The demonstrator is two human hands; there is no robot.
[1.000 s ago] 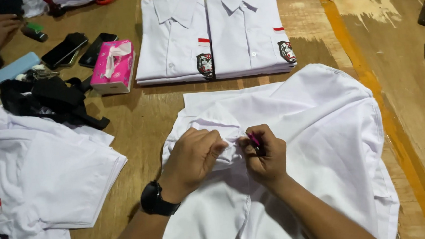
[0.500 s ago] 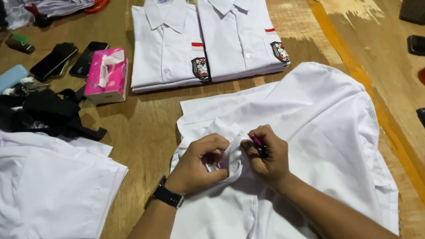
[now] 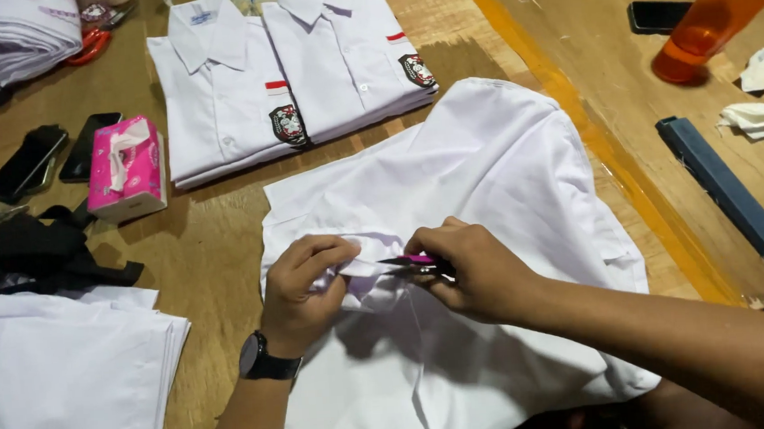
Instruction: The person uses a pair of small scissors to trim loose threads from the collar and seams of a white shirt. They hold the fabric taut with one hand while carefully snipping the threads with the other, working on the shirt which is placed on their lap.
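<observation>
On white shirt [image 3: 504,189] | left hand [image 3: 302,281] pinching fabric | right hand [image 3: 474,266] gripping pink tool [image 3: 416,260]

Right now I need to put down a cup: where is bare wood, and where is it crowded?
Bare wood shows between the pink tissue box and the white shirt that the left hand and right hand work on, and between that shirt and the blue bar. The upper left is crowded: phones, black straps, folded shirts.
</observation>
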